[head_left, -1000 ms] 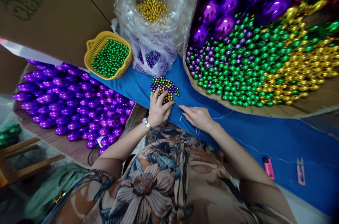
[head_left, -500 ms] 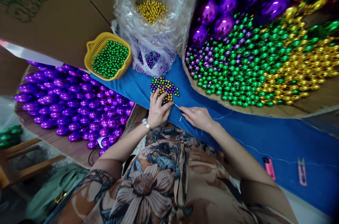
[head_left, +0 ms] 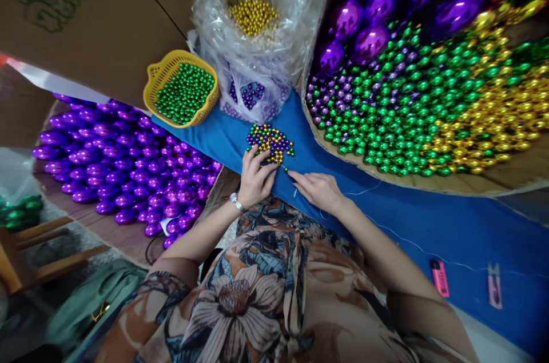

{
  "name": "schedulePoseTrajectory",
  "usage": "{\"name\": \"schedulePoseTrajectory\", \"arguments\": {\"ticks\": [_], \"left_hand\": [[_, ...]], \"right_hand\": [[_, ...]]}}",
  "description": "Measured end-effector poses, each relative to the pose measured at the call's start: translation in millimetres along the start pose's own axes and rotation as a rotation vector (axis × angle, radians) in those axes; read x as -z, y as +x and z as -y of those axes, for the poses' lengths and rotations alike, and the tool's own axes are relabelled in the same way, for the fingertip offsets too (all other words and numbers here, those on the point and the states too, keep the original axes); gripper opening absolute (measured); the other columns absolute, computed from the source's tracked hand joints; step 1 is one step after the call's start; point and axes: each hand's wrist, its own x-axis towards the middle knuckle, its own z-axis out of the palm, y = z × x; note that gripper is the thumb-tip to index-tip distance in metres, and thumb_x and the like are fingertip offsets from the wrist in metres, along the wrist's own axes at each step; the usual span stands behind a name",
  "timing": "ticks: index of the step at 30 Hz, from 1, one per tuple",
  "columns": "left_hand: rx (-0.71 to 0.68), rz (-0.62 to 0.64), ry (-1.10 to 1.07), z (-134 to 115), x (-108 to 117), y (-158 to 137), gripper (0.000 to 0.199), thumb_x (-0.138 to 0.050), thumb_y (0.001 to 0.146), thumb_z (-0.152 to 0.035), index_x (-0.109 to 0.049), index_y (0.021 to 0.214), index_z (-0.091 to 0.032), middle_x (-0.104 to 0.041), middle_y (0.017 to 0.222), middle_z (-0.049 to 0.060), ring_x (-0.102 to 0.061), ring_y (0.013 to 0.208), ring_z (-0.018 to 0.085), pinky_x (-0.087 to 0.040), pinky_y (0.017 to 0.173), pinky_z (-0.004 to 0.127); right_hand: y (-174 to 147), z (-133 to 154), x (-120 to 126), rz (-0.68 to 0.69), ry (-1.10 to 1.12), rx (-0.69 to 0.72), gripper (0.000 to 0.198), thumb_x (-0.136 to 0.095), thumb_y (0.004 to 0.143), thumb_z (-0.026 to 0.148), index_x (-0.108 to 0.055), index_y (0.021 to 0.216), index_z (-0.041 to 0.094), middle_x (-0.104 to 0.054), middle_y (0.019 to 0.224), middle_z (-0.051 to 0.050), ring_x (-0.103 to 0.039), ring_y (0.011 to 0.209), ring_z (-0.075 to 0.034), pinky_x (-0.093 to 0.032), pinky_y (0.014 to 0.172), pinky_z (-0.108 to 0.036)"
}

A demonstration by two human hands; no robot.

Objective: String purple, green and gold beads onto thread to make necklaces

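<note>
A small pile of mixed green, gold and purple beads [head_left: 274, 139] lies on the blue cloth. My left hand [head_left: 256, 177], with a silver watch on its wrist, rests at the near edge of the pile, fingers spread over the beads. Just to its right, my right hand [head_left: 317, 188] pinches a thin needle, mostly hidden by the fingers. One green bead [head_left: 286, 168] sits at the needle's tip, near my left fingertips. A pale thread [head_left: 403, 235] trails from my right hand across the cloth.
A yellow basket [head_left: 209, 106] of green beads and a plastic bag [head_left: 206, 20] with gold and purple beads stand behind. Cardboard boxes hold purple ornaments [head_left: 124, 151] at left and green bead strands [head_left: 386, 128] at right. A pink lighter [head_left: 440, 278] and thread snips [head_left: 494, 286] lie right.
A green bead now shows at the needle's tip, where bare needle was visible before. Both hands stay nearly in place; the view has shifted slightly.
</note>
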Motion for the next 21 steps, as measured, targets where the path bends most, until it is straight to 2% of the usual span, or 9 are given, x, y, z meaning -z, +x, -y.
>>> {"name": "schedulePoseTrajectory", "arguments": {"ticks": [3, 10, 21], "left_hand": [[0.058, -0.024, 0.014, 5.3, 2.2, -1.3, 0.018, -0.056, 0.09, -0.025, -0.066, 0.105, -0.021, -0.058, 0.129, 0.01, -0.035, 0.14, 0.03, -0.032, 0.113, 0.058], [0.092, 0.008, 0.031, 8.3, 1.1, -3.7, 0.02, -0.056, 0.09, -0.027, -0.067, 0.106, -0.023, -0.056, 0.132, 0.01, -0.033, 0.14, 0.032, -0.032, 0.111, 0.059], [0.056, -0.01, 0.039, 6.9, 0.3, -2.1, 0.018, -0.057, 0.089, -0.026, -0.068, 0.103, -0.023, -0.056, 0.13, 0.011, -0.033, 0.14, 0.032, -0.033, 0.111, 0.059]], "right_hand": [[2.2, 6.4, 0.2, -0.011, 0.044, 0.0, 0.039, -0.038, 0.102, 0.036, -0.059, 0.132, 0.024, -0.073, 0.085, -0.002, -0.063, 0.073, -0.011, -0.039, 0.068, -0.023], [12.2, 19.5, -4.3, 0.025, 0.047, -0.039, 0.038, -0.039, 0.101, 0.035, -0.058, 0.132, 0.024, -0.075, 0.092, -0.002, -0.066, 0.076, -0.012, -0.04, 0.068, -0.023], [15.3, 25.1, 3.2, 0.178, 0.028, -0.129, 0.041, -0.036, 0.101, 0.035, -0.055, 0.136, 0.025, -0.075, 0.1, -0.004, -0.068, 0.082, -0.015, -0.04, 0.066, -0.024]]}}
